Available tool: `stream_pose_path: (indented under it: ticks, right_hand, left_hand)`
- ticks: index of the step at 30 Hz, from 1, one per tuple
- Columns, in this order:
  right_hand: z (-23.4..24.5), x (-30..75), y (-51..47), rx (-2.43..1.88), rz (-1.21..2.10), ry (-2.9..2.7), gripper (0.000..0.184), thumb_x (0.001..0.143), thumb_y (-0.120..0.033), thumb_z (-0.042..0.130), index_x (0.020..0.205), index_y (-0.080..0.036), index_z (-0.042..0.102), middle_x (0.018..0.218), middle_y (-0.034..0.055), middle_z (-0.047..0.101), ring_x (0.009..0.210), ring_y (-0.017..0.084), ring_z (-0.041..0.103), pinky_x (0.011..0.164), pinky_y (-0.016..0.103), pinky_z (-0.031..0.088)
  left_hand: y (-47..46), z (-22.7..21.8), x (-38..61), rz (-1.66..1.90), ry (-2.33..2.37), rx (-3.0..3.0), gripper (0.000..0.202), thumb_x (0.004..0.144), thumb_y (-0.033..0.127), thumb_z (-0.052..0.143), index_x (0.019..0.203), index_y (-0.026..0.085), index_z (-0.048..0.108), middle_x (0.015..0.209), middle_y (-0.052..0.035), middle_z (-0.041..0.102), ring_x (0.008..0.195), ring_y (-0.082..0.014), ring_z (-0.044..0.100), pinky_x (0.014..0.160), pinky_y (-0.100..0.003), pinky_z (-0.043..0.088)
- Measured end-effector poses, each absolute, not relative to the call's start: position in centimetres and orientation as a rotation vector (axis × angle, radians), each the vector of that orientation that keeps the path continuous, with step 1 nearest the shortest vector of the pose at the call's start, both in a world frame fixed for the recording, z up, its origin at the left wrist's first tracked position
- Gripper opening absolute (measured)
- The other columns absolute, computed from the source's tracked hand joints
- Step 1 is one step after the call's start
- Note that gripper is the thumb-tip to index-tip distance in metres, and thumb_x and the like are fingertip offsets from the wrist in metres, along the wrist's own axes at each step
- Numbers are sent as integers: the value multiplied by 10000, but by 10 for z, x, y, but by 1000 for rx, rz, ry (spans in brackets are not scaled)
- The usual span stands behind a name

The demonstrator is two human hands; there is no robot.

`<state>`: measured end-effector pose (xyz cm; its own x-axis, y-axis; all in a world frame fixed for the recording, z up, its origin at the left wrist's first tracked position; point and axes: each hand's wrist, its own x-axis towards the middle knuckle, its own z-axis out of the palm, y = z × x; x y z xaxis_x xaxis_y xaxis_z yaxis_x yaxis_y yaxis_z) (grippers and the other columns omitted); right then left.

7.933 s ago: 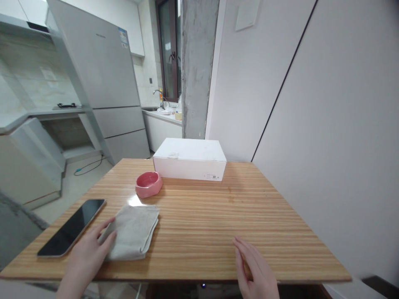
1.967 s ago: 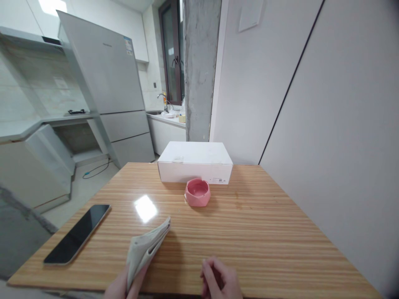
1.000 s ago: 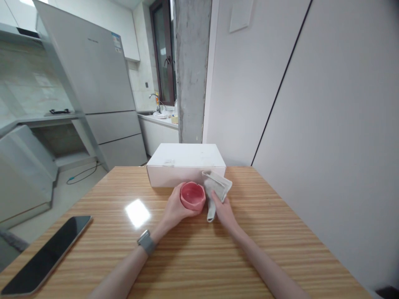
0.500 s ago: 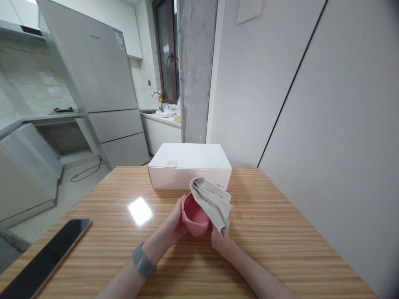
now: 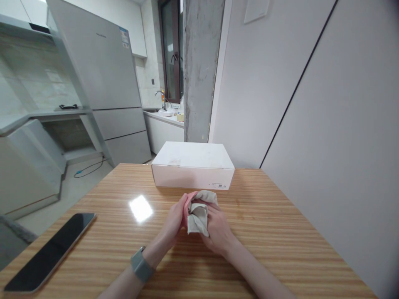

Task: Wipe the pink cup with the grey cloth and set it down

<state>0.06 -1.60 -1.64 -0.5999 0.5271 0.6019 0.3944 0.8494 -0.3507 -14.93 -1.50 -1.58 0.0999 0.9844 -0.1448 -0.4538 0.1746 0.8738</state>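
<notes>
My left hand is wrapped round a small pink bowl, of which only a strip of rim shows between the fingers and the cloth. My right hand grips a beige cloth and presses it into the bowl. Both hands meet over the middle of the wooden table, just in front of a white box. A grey watch sits on my left wrist.
A black phone lies face up near the table's left front edge. A plain wall runs along the right side of the table. Behind the box stand a concrete pillar, a grey fridge and a kitchen counter with a sink.
The cloth, draped over the bowl's rim half a second ago, is now bunched inside the bowl. My right hand has closed over it and the bowl is almost hidden.
</notes>
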Motion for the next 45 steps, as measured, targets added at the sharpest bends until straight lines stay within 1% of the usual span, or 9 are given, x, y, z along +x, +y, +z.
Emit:
stream_pose_path:
  ticks: [10, 15, 20, 23, 29, 32, 36, 39, 45]
  right_hand:
    - [-26, 4, -11, -868, 165, -2081, 297, 898, -331, 383, 1041, -201, 608, 1123, 117, 615, 1069, 272, 517, 941, 455, 375]
    - [-23, 17, -10, -733, 109, -2235, 280, 850, -384, 404, 859, -224, 634, 920, 112, 665, 917, 284, 577, 862, 453, 421]
    - [-15, 10, -18, -483, 166, -2427, 352, 773, -334, 521, 1084, -198, 614, 1069, 127, 663, 1107, 298, 552, 1013, 456, 347]
    - [-14, 4, -22, -444, 189, -2460, 372, 777, -308, 527, 1118, -183, 606, 1073, 133, 664, 1105, 296, 556, 1024, 456, 343]
    - [-15, 9, -17, -562, 172, -2391, 210, 816, -330, 475, 913, -216, 623, 973, 109, 668, 964, 276, 580, 912, 443, 402]
    - [-16, 14, -12, -628, 214, -2241, 216, 863, -349, 416, 849, -223, 591, 911, 91, 657, 896, 257, 572, 842, 419, 411]
    - [-18, 22, -9, -682, 212, -2104, 240, 882, -317, 361, 797, -222, 564, 856, 84, 641, 834, 242, 569, 790, 402, 410]
    - [-16, 25, -10, -621, 162, -2159, 167, 837, -307, 448, 827, -223, 593, 884, 90, 652, 903, 259, 578, 844, 414, 396]
    - [-14, 10, -17, -369, -75, -2353, 229, 802, -299, 471, 964, -204, 602, 904, 104, 673, 968, 261, 583, 917, 412, 397]
  left_hand:
    - [-31, -13, -127, 1335, 560, 805, 491, 855, 463, 533, 1241, 159, 548, 1337, -102, 530, 1278, -233, 430, 1087, -362, 295]
    - [-21, -8, -142, 1237, 648, 757, 465, 830, 459, 526, 1113, 103, 627, 1132, -115, 663, 1143, -274, 545, 1001, -383, 376]
    - [-15, 4, -168, 916, 820, 873, 609, 830, 609, 429, 1015, 88, 684, 935, -98, 727, 1013, -272, 624, 977, -376, 391]
    - [-14, 1, -176, 904, 900, 994, 511, 833, 558, 488, 981, 118, 701, 963, -67, 726, 1045, -248, 610, 1043, -356, 331]
    - [-15, -7, -168, 1146, 1006, 1110, 414, 829, 483, 550, 969, 128, 710, 1076, -68, 698, 1134, -261, 548, 1081, -383, 285]
    - [-19, -9, -161, 1126, 885, 1103, 453, 827, 508, 546, 1057, 143, 683, 1157, -89, 661, 1169, -270, 526, 1065, -403, 312]
    - [-25, -10, -154, 1026, 623, 987, 530, 843, 468, 554, 1294, 193, 517, 1337, -111, 528, 1221, -269, 486, 1022, -409, 357]
    - [-25, -6, -153, 996, 519, 960, 519, 848, 391, 552, 1313, 167, 492, 1296, -103, 565, 1196, -298, 502, 961, -388, 398]
    - [-20, 2, -166, 954, 820, 889, 600, 835, 593, 446, 1035, 73, 668, 1033, -118, 706, 1083, -284, 586, 1013, -388, 368]
